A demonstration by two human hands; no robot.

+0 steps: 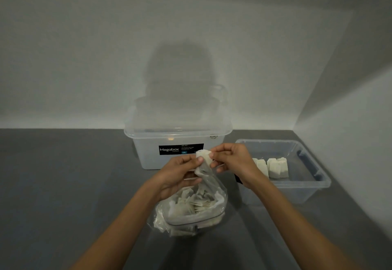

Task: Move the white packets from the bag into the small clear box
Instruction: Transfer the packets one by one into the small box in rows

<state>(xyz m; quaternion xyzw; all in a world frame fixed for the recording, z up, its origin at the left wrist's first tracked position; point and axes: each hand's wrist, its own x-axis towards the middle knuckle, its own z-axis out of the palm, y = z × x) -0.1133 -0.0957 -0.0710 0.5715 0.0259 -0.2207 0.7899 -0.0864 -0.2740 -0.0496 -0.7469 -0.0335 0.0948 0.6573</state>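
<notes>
White packet [204, 157] sits at the mouth of the clear bag [191, 208], long axis roughly vertical, top end pointing up toward the Megabox tub [148, 157]. Right hand [233, 160] pinches the packet's right edge with curled fingers; left hand [180, 174] grips the bag's pulled-up neck, thumb against the packet. Bag rests on the grey desk [63, 174] with many more packets inside; small clear box [297, 193] just right of it holds a row of packets [273, 168] standing upright.
</notes>
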